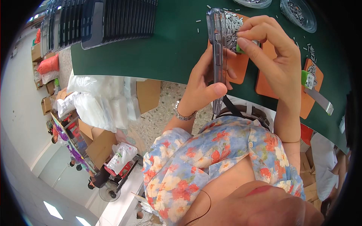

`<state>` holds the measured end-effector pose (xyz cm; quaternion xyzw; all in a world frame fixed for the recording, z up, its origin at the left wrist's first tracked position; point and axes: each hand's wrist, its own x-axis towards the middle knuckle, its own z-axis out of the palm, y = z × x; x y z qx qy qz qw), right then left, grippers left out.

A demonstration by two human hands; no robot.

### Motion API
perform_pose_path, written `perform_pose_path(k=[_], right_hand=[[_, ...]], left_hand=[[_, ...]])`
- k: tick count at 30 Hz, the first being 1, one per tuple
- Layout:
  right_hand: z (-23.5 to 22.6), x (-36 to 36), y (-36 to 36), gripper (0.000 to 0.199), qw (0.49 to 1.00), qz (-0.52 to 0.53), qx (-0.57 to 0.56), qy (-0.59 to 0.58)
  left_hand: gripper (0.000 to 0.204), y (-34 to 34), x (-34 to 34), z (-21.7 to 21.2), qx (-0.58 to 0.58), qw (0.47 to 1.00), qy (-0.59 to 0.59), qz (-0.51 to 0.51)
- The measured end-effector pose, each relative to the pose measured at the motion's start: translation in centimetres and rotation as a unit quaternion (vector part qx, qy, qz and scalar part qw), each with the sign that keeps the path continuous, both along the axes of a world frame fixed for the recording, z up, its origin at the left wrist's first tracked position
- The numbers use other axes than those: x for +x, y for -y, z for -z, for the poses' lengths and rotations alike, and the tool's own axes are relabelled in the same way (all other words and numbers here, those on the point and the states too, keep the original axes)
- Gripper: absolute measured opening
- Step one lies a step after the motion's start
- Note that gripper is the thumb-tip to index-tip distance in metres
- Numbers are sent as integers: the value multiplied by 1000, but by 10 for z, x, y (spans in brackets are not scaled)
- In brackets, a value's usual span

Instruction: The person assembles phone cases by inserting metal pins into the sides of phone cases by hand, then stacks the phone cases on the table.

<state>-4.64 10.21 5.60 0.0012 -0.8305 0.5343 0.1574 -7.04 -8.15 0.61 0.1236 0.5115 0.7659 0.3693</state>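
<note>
A dark, see-through phone case (217,49) is held on edge, upright, in my left hand (205,81), thumb on the near side and fingers behind it. Buttons show along its side. My right hand (275,51) is beside the case, with thumb and forefinger pinched together close to its upper part. Whatever that pinch holds is too small to make out. Beyond the fingers, a heap of small silver metal pins (233,28) lies on an orange board (238,69). A green piece there is partly hidden by my right hand.
Many dark cases (124,19) stand in a row at the far left of the green table (173,52). Tubs of metal pieces (298,15) sit at the far right. A green-headed metal tool (316,98) lies on another orange board (307,107), near loose pins.
</note>
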Motion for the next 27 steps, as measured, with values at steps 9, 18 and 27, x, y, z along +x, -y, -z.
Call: perform_pose_path(k=[9,18,27], right_hand=[[-4,6,7,15,987,59,-145,37],[27,-2,1,12,957,73,-273,61],[26,-8,7,28,948,41,-311,61]], left_hand=[[102,1,-7,1,-90,991,-60,76],[96,-3,-7,-6,-113,989,25,95],[96,2,-3,-14,-110,983,97,110]])
